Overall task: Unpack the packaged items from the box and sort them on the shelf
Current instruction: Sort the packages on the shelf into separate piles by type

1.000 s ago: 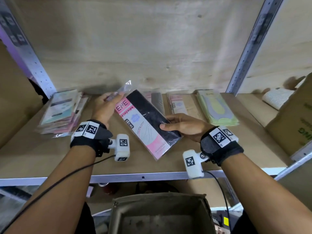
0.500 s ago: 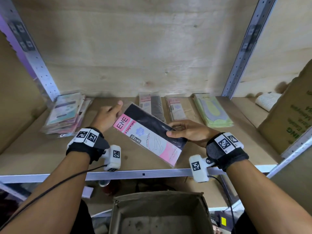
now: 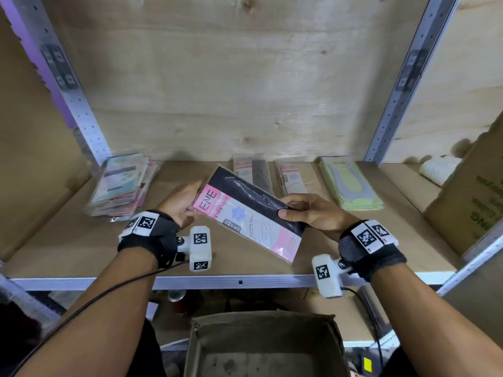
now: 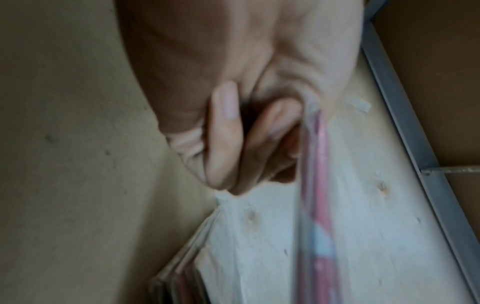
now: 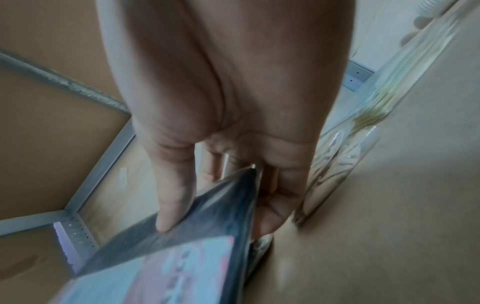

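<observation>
Both hands hold a flat pink-and-black stocking packet (image 3: pixel 249 213) slanted above the wooden shelf board (image 3: pixel 68 248). My left hand (image 3: pixel 181 202) grips its upper left end, fingers curled behind the packet (image 4: pixel 315 164). At the right long edge my right hand (image 3: pixel 304 213) pinches it, thumb on the black front (image 5: pixel 207 218) and fingers underneath. Behind it lie three sorted piles: a grey-and-pink one (image 3: pixel 251 171), a pink-and-tan one (image 3: pixel 291 176) and a green one (image 3: pixel 351 186). The open cardboard box (image 3: pixel 265 346) stands below the shelf; its visible floor is bare.
A mixed stack of packets (image 3: pixel 122 186) lies at the shelf's left end. A large cardboard carton (image 3: pixel 473 202) and a white ribbed item (image 3: pixel 439 170) sit in the bay to the right. Metal uprights (image 3: pixel 402 77) frame the bay; a red can (image 3: pixel 177 300) stands below.
The left hand, flat beside the packet half a second ago, now grips its upper left end. The packet has been raised slightly and turned in both hands.
</observation>
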Demonstrator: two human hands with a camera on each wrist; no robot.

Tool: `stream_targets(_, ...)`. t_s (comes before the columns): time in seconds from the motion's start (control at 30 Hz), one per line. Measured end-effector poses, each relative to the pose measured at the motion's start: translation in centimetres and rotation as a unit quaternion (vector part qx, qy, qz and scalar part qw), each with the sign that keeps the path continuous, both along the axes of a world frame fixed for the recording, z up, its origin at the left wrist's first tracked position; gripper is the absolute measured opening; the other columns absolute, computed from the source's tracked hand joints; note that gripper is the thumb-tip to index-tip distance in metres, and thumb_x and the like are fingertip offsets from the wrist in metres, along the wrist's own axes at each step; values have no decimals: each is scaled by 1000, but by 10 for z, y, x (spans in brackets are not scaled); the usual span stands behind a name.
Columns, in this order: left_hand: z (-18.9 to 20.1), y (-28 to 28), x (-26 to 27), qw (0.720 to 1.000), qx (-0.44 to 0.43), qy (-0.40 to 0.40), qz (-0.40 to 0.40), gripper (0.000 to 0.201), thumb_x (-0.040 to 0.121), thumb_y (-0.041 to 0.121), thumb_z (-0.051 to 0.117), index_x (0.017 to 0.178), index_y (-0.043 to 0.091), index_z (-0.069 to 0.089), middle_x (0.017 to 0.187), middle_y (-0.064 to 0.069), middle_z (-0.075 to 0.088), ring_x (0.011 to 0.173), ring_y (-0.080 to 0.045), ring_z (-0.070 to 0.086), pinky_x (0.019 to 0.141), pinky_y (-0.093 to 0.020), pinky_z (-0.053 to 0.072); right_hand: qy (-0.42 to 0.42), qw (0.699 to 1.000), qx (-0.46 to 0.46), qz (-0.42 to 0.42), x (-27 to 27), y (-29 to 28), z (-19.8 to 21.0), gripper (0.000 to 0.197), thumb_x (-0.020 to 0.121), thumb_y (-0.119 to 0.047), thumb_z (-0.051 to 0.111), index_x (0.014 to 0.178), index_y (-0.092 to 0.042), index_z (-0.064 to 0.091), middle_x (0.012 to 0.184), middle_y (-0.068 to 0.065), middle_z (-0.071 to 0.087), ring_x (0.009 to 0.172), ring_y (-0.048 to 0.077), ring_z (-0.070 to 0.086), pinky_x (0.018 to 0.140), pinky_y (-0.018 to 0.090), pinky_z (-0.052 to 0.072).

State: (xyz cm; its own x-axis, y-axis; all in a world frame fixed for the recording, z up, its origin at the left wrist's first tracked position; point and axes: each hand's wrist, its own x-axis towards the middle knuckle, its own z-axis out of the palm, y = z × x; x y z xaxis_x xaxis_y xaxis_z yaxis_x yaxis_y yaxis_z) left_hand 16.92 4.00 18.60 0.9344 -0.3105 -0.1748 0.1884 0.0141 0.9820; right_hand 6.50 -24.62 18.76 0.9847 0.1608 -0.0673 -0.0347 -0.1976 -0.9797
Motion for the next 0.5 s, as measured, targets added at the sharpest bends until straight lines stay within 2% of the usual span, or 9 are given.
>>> stream_targets(0.07,-2,0,6,999,-13,24,28,47,99,50,52,71,13,58,49,1,51,33,-7,33,32,-16,21,7,1000,11,-12,1,-1,2,26,90,-7,67,114,4,65,104,15,73,89,23,68,80,29,53)
stream_targets(0.1,-3,-1,9,998,-12,33,55,50,96,59,52,75,14,62,54,1,55,38,-7,39,38,-17,27,11,1000,16,-22,2,-1,3,25,90,-9,67,113,3,66,102,14,72,88,22,67,79,28,52)
stream_targets(0.17,-3,1,16,991,-51,43,114,52,94,65,48,88,17,68,64,2,64,45,-7,49,46,-18,37,19,998,33,-49,4,-1,5,23,92,-10,66,111,2,67,99,14,70,88,24,65,77,28,49)
stream_targets(0.23,-2,3,21,984,-111,44,134,56,97,64,41,93,16,70,66,2,66,43,-5,51,40,-14,39,22,994,74,-83,7,-1,6,21,94,-7,60,112,4,65,100,17,67,91,27,62,78,32,46)
stream_targets(0.3,-1,0,22,986,-113,33,116,62,99,64,36,96,15,74,72,0,72,46,-5,57,41,-13,43,26,984,138,-110,11,0,9,22,94,-1,52,111,-1,65,101,18,66,92,28,61,76,36,46)
stream_targets(0.37,-1,-7,18,995,-65,14,70,62,98,65,38,101,15,76,83,-2,78,55,-7,65,49,-15,50,30,974,186,-123,17,3,13,25,93,2,48,112,-3,64,103,19,66,92,30,61,72,37,47)
stream_targets(0.43,1,-19,11,1000,-4,-3,-1,56,93,66,49,107,17,74,94,-3,79,68,-9,71,59,-18,56,20,967,215,-135,24,8,15,28,92,4,49,119,4,59,106,22,64,89,32,62,66,36,50)
stream_targets(0.5,3,-32,3,997,31,-15,-65,51,87,62,62,110,18,73,100,-5,79,79,-14,75,65,-21,59,4,959,241,-149,32,14,16,23,92,7,51,113,3,58,101,21,65,82,29,65,64,32,56)
